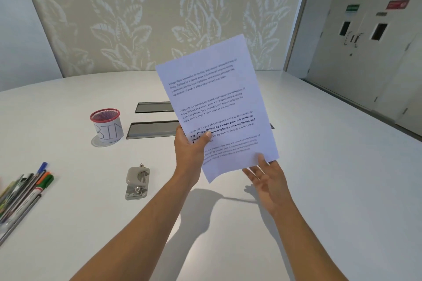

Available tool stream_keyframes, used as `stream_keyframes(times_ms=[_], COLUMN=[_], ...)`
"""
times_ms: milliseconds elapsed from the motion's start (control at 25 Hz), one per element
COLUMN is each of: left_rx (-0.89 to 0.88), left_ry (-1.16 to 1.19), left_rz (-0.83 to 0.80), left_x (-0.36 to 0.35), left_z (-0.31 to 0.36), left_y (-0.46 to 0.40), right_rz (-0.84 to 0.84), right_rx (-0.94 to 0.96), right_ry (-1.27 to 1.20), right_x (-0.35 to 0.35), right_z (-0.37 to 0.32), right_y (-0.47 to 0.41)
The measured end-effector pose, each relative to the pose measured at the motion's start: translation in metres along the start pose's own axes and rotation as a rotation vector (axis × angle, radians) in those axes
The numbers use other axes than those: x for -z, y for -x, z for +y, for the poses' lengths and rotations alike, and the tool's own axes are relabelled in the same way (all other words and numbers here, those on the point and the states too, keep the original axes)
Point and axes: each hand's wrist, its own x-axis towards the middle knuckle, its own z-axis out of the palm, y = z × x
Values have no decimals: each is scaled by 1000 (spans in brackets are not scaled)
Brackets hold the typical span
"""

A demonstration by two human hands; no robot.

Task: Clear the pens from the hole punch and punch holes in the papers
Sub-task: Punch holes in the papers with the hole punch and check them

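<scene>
The left hand grips the white printed paper sheets, lifted above the white worktop; the right hand, fingers relaxed, touches their lower corner. The grey metal hole punch lies left of the sheets, coloured pens farther left.

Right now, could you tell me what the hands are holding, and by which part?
The left hand pinches the papers at their lower left edge, thumb on the printed face. The right hand touches the bottom right corner with open fingers.

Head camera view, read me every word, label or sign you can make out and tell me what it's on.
"BIN": handwritten label on the red-rimmed cup.
"Village life is a peaceful, close-knit...": repeated paragraphs on the papers; smaller lines blurred.
Green sign and red sign on the door: unreadable.
Pens: print unreadable.
</scene>
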Motion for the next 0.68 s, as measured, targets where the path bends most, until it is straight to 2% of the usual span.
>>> stream_keyframes(times_ms=[120,360,480,600,680], left_rx=[42,95,173,149,119], left_ry=[60,135,208,265,202], left_rz=[21,-127,-51,37,108], left_x=[-13,-12,-1,22,38], left_z=[-9,-18,-4,5,10], left_y=[12,17,7,-8,-17], right_rz=[-97,68,40,3,15], right_rx=[70,274,314,319,308], right_ry=[-110,20,123,255,372], right_x=[-15,-13,4,22,33], right_z=[5,-12,-30,-52,-65], right_y=[6,4,-1,-4,-8])
